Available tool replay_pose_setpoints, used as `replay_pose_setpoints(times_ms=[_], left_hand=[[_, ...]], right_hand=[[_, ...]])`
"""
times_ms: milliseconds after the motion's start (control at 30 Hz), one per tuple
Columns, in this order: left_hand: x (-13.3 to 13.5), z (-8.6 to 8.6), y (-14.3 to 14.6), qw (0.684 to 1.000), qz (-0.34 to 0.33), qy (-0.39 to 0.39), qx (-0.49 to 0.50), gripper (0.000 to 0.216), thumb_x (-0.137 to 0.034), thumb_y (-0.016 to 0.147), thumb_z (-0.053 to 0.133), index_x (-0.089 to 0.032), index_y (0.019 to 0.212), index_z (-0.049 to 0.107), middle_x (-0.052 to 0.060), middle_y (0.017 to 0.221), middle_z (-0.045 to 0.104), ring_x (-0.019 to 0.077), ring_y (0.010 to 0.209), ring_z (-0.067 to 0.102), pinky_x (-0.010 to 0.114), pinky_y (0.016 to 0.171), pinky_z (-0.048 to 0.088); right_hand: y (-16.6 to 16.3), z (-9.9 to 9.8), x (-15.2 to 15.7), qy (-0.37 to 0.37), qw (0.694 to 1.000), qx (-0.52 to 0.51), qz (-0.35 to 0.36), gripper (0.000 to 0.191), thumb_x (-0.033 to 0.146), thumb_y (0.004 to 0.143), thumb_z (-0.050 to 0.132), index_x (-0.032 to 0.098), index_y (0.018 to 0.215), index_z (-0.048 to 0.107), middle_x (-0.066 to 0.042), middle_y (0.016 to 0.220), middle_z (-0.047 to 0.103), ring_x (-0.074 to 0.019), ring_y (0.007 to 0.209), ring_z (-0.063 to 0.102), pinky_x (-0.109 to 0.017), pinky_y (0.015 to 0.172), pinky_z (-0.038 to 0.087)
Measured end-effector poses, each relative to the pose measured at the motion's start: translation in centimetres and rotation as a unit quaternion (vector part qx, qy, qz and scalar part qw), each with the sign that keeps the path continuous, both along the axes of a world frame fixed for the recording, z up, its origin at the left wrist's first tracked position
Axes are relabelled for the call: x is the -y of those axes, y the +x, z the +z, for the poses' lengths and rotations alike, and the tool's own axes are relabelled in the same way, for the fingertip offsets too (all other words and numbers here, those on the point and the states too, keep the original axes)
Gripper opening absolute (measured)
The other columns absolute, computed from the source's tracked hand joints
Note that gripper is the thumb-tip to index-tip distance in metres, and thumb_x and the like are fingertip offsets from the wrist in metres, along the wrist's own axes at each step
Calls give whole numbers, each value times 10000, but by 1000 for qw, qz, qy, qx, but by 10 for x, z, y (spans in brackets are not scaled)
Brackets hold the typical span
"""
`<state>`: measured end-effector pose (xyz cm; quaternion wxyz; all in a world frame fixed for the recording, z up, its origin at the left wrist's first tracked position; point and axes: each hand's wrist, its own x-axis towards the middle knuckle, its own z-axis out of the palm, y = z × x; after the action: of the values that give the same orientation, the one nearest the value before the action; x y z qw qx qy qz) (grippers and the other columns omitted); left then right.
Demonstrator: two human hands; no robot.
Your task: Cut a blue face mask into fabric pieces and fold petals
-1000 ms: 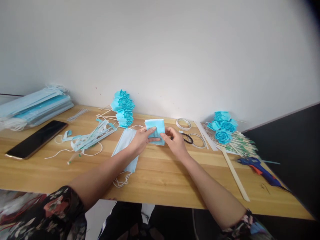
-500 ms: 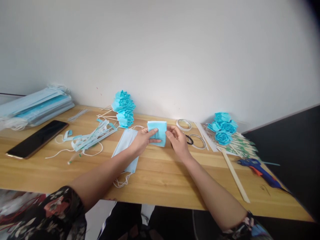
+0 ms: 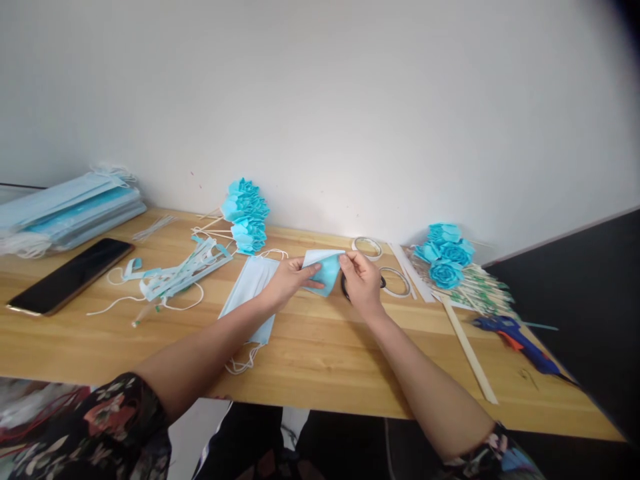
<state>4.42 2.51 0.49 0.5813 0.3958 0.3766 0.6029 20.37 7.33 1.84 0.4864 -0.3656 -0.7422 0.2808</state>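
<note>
Between my two hands, above the table, is a folded piece of light-blue mask fabric (image 3: 327,272). My left hand (image 3: 290,283) pinches its left side, thumb on the front. My right hand (image 3: 361,277) grips the upper right corner between thumb and fingers, and a flap there is drawn across at a slant, showing a paler side behind. Under my left forearm lies a whole face mask (image 3: 255,283) with white ear loops. Partly behind my right hand are scissors, of which a black handle (image 3: 345,287) shows.
Blue fabric flowers on sticks (image 3: 247,217) lie at back left, more blue flowers (image 3: 447,257) at right. Around are a mask stack (image 3: 85,210), a phone (image 3: 70,277), cut mask strips (image 3: 185,270), tape rolls (image 3: 367,248), a flat wooden strip (image 3: 470,350) and a blue glue gun (image 3: 520,343).
The fabric piece was held flat and upright; now its upper right corner is pulled over at a slant. My right hand has shifted slightly to the fabric's top corner.
</note>
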Motion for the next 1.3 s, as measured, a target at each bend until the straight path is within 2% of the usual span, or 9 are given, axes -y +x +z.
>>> replay_pose_setpoints(times_ms=[133,200,267,400,500,800,1033,1167,1300], left_hand=[[2,3,1,999,7,13,-31,383,-424,682,758,-111,902,736,86,859,723,198,756,659,359,707,570],[2,3,1,997,10,30,-75,338,-418,704,731,-122,868,733,73,821,717,194,741,658,343,699,560],[2,1,1,989,18,54,-138,266,-384,737,695,-133,819,726,54,769,704,183,717,651,313,689,543],[3,-5,1,959,40,93,-265,213,-333,791,629,-144,725,701,25,681,674,162,666,620,253,649,485],[3,-7,0,948,40,92,-303,251,-362,813,600,-150,718,694,21,663,666,171,657,610,250,630,466],[2,-7,0,958,-9,100,-270,290,-426,818,589,-153,811,689,10,713,646,155,669,592,238,646,461],[1,-6,0,964,-28,95,-248,311,-444,810,599,-150,746,676,24,698,655,169,678,616,250,647,485],[0,-7,0,967,-18,85,-240,308,-444,798,611,-154,724,680,37,702,669,186,683,633,260,639,490],[1,-7,0,968,-9,81,-235,285,-423,789,620,-158,696,669,29,684,665,177,663,623,254,633,483]], right_hand=[[1,4,-1,-5,999,-16,37,243,438,881,539,213,924,622,-26,811,638,-181,749,590,-290,673,467],[2,8,0,23,998,-8,55,311,411,835,617,227,1085,610,-56,984,668,-211,899,620,-329,786,487],[3,13,2,68,995,20,63,361,373,798,673,235,1125,607,-62,1015,672,-223,941,619,-356,831,480],[2,18,7,132,987,72,58,110,340,832,648,240,871,669,-35,819,682,-208,796,609,-352,749,468],[1,18,9,144,986,79,37,178,335,879,588,240,742,650,-26,718,660,-197,721,591,-348,708,452],[0,11,10,157,984,86,8,174,318,910,533,245,801,648,-34,783,664,-204,770,592,-357,734,446],[-1,12,12,176,981,76,9,169,296,917,513,241,809,631,-33,781,659,-203,771,590,-354,733,450],[1,13,9,143,986,78,22,152,321,899,542,239,830,649,-35,798,667,-202,776,601,-349,727,459],[1,15,6,108,990,75,50,184,352,830,632,245,975,667,-37,857,672,-210,809,608,-349,743,473]])
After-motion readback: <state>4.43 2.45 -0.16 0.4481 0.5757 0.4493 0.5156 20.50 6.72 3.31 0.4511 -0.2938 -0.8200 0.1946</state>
